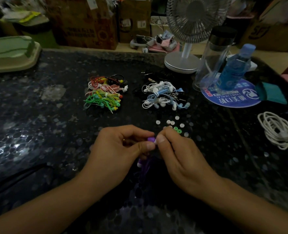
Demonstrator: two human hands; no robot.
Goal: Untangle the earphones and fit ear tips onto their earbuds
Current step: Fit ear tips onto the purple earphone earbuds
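Right now you hold a purple earbud (150, 139) between both hands, above the near middle of the worktop (38, 132). Your left hand (118, 149) pinches it with thumb and curled fingers, likely to steady it, while your right hand (178, 154) pinches a pale ear tip (155, 141) against its end, seemingly to push it on. Whether the tip is seated cannot be told. The earbud is small and glossy; its purple cord (145, 168) hangs below your hands, with the second bud (139, 163) dangling beside your left thumb.

Just beyond your right hand lie loose tips (172, 122), mostly white with two green, kept within easy reach. Farther toward the far edge sit two tangled piles: a coloured one (103, 94) on the left and a white-and-blue one (163, 96) on the right. A coiled white cable (274, 129) rests at the right edge, and a fan (182, 62) stands at the far edge.
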